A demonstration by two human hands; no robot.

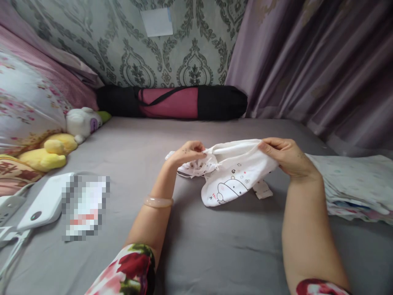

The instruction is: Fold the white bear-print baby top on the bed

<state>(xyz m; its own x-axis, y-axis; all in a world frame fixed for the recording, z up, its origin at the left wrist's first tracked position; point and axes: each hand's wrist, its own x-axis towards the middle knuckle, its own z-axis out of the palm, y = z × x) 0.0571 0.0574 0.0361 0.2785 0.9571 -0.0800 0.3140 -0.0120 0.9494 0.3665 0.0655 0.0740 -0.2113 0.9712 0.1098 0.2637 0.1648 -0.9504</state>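
A small white baby garment, printed with a bear outline, stars and letters, hangs stretched between my hands above the grey bed sheet. My left hand pinches its upper left edge, where thin ties and gathered patterned white cloth bunch up. At the right end, my right hand grips the upper edge between thumb and fingers. The top edge gapes between them and the rounded lower corner droops near the sheet. A small white piece of cloth shows below its right side; whether it belongs to the garment I cannot tell.
Folded printed cloths are stacked at the right. On the left lie a white power bank, a power strip with cables, a blurred-out item and plush toys. A black and pink long bag lies along the wall.
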